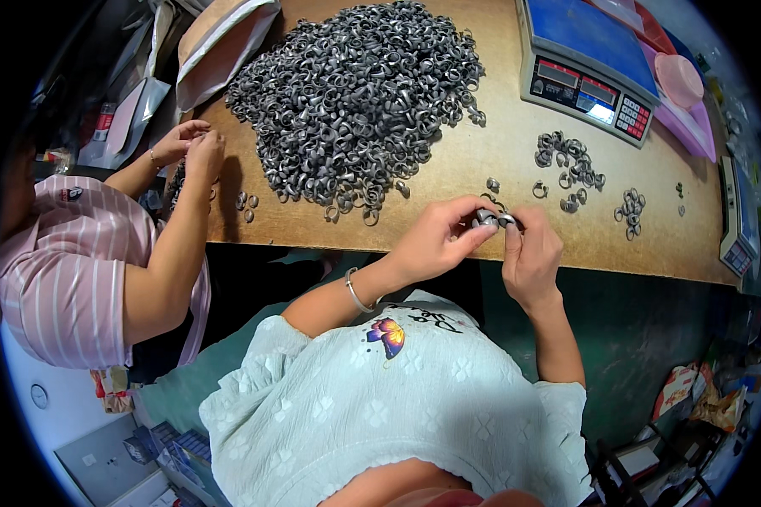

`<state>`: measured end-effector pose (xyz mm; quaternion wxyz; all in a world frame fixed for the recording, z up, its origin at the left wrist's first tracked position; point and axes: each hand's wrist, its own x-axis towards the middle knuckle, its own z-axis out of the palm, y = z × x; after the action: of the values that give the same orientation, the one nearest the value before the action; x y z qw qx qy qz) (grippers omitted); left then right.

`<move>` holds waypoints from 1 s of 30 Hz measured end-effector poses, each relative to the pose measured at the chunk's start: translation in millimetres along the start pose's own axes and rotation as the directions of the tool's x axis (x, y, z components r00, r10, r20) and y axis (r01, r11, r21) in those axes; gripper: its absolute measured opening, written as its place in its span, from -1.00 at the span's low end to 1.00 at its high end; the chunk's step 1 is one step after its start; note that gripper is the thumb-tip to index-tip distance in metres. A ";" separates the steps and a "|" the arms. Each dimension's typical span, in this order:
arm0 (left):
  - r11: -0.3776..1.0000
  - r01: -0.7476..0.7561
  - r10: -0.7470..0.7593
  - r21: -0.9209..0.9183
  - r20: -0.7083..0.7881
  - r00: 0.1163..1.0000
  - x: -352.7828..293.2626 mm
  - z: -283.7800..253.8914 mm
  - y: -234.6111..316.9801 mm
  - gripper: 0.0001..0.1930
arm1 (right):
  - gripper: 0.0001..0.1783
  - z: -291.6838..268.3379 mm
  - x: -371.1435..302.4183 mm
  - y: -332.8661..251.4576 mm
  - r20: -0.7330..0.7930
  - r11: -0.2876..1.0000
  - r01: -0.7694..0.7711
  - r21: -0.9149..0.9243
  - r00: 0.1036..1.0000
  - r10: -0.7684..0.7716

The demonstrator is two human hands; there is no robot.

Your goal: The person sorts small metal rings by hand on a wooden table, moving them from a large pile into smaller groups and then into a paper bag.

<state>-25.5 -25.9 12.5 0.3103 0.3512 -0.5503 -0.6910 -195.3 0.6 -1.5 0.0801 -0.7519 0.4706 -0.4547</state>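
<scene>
Over the table's near edge my two hands come together around some dark metal rings [487,220]. My left hand [442,238] is closed on a few of them between thumb and fingers. With a thumb-and-finger pinch, my right hand [533,253] grips a ring [506,220] right beside them. A single loose ring [493,183] lies just beyond my fingers. Farther off to the left rises a large heap of grey metal rings [355,101]. To the right sit a small cluster of rings [571,160] and a smaller group of rings [630,211].
A blue-topped counting scale [592,63] stands at the back right, with a pink tray [689,118] beside it. Another scale [738,215] is at the right edge. A co-worker in a striped shirt [76,262] handles things at the left. A white-lined sack [220,51] leans behind.
</scene>
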 end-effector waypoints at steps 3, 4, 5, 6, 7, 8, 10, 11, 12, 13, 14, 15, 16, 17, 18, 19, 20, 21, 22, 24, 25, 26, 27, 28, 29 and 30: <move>0.997 0.050 -0.048 -0.050 0.052 0.998 0.8 -4.3 -1.2 -0.76 | -0.83 -1.1 1.1 -1.3 0.029 0.999 -0.013 0.049 1.000 0.012; 0.962 0.140 -0.118 -0.234 0.106 0.987 4.6 -8.8 -5.9 -0.76 | -0.83 -0.5 0.9 -1.1 0.039 0.998 -0.022 0.059 0.999 0.020; 0.885 0.231 -0.174 -0.405 0.172 0.970 6.1 -11.1 -8.3 -0.75 | -0.83 0.6 0.0 -0.5 0.051 0.997 -0.031 0.068 0.998 0.028; 0.891 0.219 -0.161 -0.396 0.175 0.971 6.2 -10.5 -7.2 -0.75 | -0.83 1.8 -1.3 0.6 0.058 0.996 -0.044 0.073 0.997 0.040; 0.898 0.208 -0.149 -0.388 0.177 0.973 5.6 -9.2 -4.6 -0.75 | -0.84 1.8 -3.8 1.9 0.051 0.992 -0.079 0.098 0.996 0.074; 0.904 0.196 -0.136 -0.380 0.179 0.974 4.9 -7.8 -1.8 -0.75 | -0.84 0.9 -7.3 3.4 0.045 0.986 -0.113 0.124 0.993 0.108; 0.900 0.220 -0.153 -0.378 0.199 0.968 4.8 -9.4 -1.5 -0.75 | -0.85 0.5 -9.3 1.8 0.037 0.964 -0.174 0.199 0.985 0.170; 0.888 0.255 -0.182 -0.382 0.218 0.959 6.4 -13.5 -3.7 -0.75 | -0.85 2.0 -8.1 -1.9 0.036 0.948 -0.202 0.246 0.979 0.199; 0.876 0.288 -0.209 -0.386 0.234 0.949 7.8 -16.3 -5.4 -0.75 | -0.84 2.3 -6.5 -3.9 0.037 0.928 -0.226 0.295 0.974 0.225; 0.865 0.297 -0.215 -0.404 0.237 0.948 8.9 -16.9 -6.6 -0.76 | -0.84 0.5 -5.2 -4.7 0.095 0.904 -0.289 0.315 0.957 0.273; 0.854 0.305 -0.220 -0.422 0.239 0.946 9.8 -17.1 -7.6 -0.76 | -0.84 -2.1 -3.5 -6.0 0.152 0.876 -0.350 0.332 0.936 0.317; 0.841 0.314 -0.226 -0.441 0.240 0.944 9.7 -17.7 -8.6 -0.77 | -0.84 -3.5 -2.2 -7.4 0.213 0.843 -0.412 0.345 0.909 0.357; 0.864 0.281 -0.213 -0.418 0.203 0.956 8.3 -15.8 -7.8 -0.77 | -0.84 -6.4 -1.3 -8.0 0.275 0.815 -0.463 0.349 0.882 0.383; 0.885 0.249 -0.199 -0.393 0.166 0.966 5.8 -12.0 -5.6 -0.77 | -0.85 -10.2 -0.6 -7.7 0.337 0.784 -0.513 0.350 0.850 0.406; 0.903 0.220 -0.185 -0.368 0.131 0.974 4.6 -9.4 -4.1 -0.77 | -0.85 -12.7 -0.8 -7.4 0.398 0.750 -0.564 0.345 0.812 0.427; 0.886 0.234 -0.192 -0.400 0.141 0.971 5.1 -10.5 -3.6 -0.78 | -0.86 -12.1 -1.5 -7.9 0.393 0.695 -0.588 0.414 0.804 0.446; 0.868 0.246 -0.200 -0.432 0.150 0.968 6.2 -13.0 -3.0 -0.78 | -0.86 -10.4 -2.3 -8.7 0.391 0.634 -0.606 0.480 0.795 0.465; 0.850 0.259 -0.204 -0.459 0.166 0.965 7.8 -13.9 -1.7 -0.78 | -0.86 -9.5 -2.9 -9.7 0.383 0.571 -0.616 0.543 0.786 0.485; 0.874 0.250 -0.197 -0.417 0.166 0.966 8.3 -13.5 0.0 -0.80 | -0.86 -7.7 -4.3 -12.0 0.335 0.608 -0.587 0.534 0.807 0.486; 0.915 0.229 -0.184 -0.331 0.162 0.969 7.3 -12.0 2.4 -0.83 | -0.86 -4.0 -7.2 -17.0 0.243 0.678 -0.530 0.509 0.844 0.478; 0.956 0.152 -0.121 -0.250 0.133 0.984 6.4 -10.5 -0.2 -0.85 | -0.86 -4.3 -6.8 -17.0 0.239 0.652 -0.542 0.530 0.833 0.499; 0.984 0.074 -0.056 -0.164 0.108 0.993 5.5 -8.0 -4.6 -0.85 | -0.87 -4.9 -5.8 -16.7 0.235 0.625 -0.553 0.551 0.822 0.519; 0.997 -0.004 0.010 -0.073 0.094 0.996 4.8 -5.6 -5.1 -0.85 | -0.87 -5.6 -5.1 -16.1 0.228 0.597 -0.562 0.572 0.809 0.542; 1.000 0.025 -0.024 -0.007 0.126 0.992 1.9 -4.8 2.1 -0.82 | -0.87 -5.8 -5.3 -14.7 0.222 0.616 -0.551 0.562 0.818 0.530; 0.999 0.048 -0.050 0.023 0.129 0.990 1.8 -5.8 3.1 -0.81 | -0.88 -5.8 -5.9 -13.0 0.216 0.635 -0.541 0.552 0.828 0.517; 0.996 0.070 -0.076 0.052 0.129 0.989 1.9 -7.0 3.4 -0.80 | -0.88 -5.7 -6.3 -12.2 0.211 0.653 -0.529 0.541 0.838 0.504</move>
<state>-20.7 -32.0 14.6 0.2395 0.3322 -0.5725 -0.7103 -192.7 13.9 4.6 0.4408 -0.5350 0.5012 -0.5180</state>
